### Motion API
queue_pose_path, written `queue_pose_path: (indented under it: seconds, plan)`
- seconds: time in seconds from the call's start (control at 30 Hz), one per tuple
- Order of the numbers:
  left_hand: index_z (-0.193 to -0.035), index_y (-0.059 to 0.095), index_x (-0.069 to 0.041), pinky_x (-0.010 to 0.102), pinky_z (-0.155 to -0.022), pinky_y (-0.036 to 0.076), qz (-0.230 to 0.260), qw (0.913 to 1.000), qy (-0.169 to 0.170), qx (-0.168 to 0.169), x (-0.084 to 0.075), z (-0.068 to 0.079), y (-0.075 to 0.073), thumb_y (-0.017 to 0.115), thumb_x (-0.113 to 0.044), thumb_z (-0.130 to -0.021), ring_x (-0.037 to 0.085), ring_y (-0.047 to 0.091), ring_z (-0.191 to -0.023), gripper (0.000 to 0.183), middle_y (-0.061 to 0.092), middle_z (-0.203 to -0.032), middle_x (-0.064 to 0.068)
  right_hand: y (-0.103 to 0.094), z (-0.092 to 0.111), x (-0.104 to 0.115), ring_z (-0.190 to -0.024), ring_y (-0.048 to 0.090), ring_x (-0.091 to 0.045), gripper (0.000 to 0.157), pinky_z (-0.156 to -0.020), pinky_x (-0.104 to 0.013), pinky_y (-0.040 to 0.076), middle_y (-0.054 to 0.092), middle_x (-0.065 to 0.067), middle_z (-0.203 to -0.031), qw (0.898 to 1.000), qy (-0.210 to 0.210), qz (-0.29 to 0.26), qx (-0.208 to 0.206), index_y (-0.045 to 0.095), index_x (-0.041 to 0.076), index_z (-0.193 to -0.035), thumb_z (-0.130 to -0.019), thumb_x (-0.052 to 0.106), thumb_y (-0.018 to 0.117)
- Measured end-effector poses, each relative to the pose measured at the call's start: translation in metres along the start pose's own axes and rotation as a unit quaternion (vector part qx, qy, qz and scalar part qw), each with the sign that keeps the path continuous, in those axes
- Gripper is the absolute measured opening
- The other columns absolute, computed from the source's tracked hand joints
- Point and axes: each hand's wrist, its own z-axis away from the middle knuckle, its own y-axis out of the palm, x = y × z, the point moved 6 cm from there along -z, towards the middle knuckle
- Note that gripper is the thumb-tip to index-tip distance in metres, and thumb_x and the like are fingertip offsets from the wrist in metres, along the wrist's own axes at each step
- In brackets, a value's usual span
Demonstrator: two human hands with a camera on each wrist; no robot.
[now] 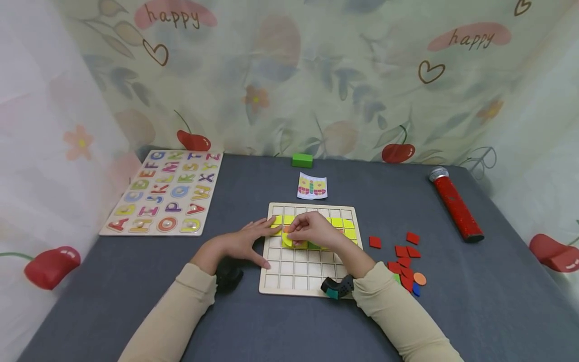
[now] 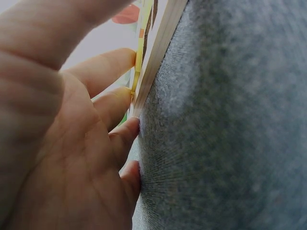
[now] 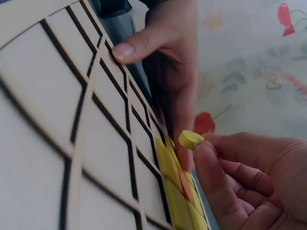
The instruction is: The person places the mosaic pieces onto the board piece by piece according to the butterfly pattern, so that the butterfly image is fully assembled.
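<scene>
A wooden grid board (image 1: 286,284) lies on the table, with yellow tiles (image 1: 348,233) and a few orange pieces set in its upper rows. Between thumb and index finger, my right hand (image 1: 314,230) pinches a small yellow piece with a curved edge (image 3: 190,139), held close over the board's left part. My left hand (image 1: 242,245) rests at the board's left side with its fingers spread. Its thumb touches the left rim, and its fingertips lie at the yellow tiles (image 2: 139,57) by the edge. Some tiles are hidden under my right hand.
Loose red tiles (image 1: 401,251), an orange disc (image 1: 419,278) and a blue piece (image 1: 416,289) lie right of the board. Behind it are a butterfly pattern card (image 1: 312,186) and a green block (image 1: 302,160). An alphabet board (image 1: 165,193) lies left, a red microphone (image 1: 457,206) right.
</scene>
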Motion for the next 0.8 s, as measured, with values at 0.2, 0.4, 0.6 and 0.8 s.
queue_pose_path:
  seconds: [0.2, 0.4, 0.6, 0.8]
  plan:
    - [-0.149, 0.024, -0.018, 0.053, -0.116, 0.000, 0.003, 1.0000, 0.000, -0.004, 0.000, 0.002, 0.000, 0.075, -0.041, -0.076, 0.031, -0.004, -0.146, 0.092, 0.001, -0.159, 0.004, 0.017, -0.012, 0.006, -0.058, 0.061, -0.009, 0.012, -0.059, -0.024, 0.054, 0.066, -0.006, -0.071, 0.999, -0.017, 0.041, -0.015, 0.066, -0.001, -0.087, -0.083, 0.010, 0.070]
    - [-0.149, 0.025, -0.016, 0.054, -0.116, 0.001, 0.008, 0.9999, -0.006, -0.006, 0.001, 0.002, -0.001, 0.075, -0.042, -0.075, 0.030, -0.003, -0.146, 0.092, 0.002, -0.159, 0.003, 0.024, -0.014, 0.012, -0.054, 0.056, -0.009, 0.010, -0.053, -0.020, 0.047, 0.061, -0.003, -0.067, 0.994, -0.021, 0.095, -0.040, 0.067, 0.003, -0.082, -0.081, 0.011, 0.072]
    - [-0.149, 0.026, -0.016, 0.054, -0.116, 0.001, 0.005, 1.0000, 0.000, -0.006, -0.001, 0.001, -0.002, 0.075, -0.040, -0.076, 0.031, -0.004, -0.145, 0.091, 0.002, -0.159, 0.004, 0.022, -0.015, 0.013, -0.050, 0.053, -0.009, 0.010, -0.048, -0.019, 0.043, 0.061, -0.003, -0.062, 0.991, -0.028, 0.120, -0.057, 0.068, 0.004, -0.078, -0.082, 0.012, 0.071]
    - [-0.149, 0.026, -0.016, 0.054, -0.116, 0.002, 0.002, 1.0000, -0.001, -0.005, 0.000, 0.001, -0.001, 0.075, -0.041, -0.076, 0.031, -0.003, -0.146, 0.092, 0.002, -0.159, 0.004, 0.022, -0.016, 0.012, -0.051, 0.059, -0.008, 0.008, -0.052, -0.022, 0.052, 0.065, -0.005, -0.065, 0.993, -0.015, 0.108, -0.054, 0.069, 0.002, -0.077, -0.080, 0.009, 0.073]
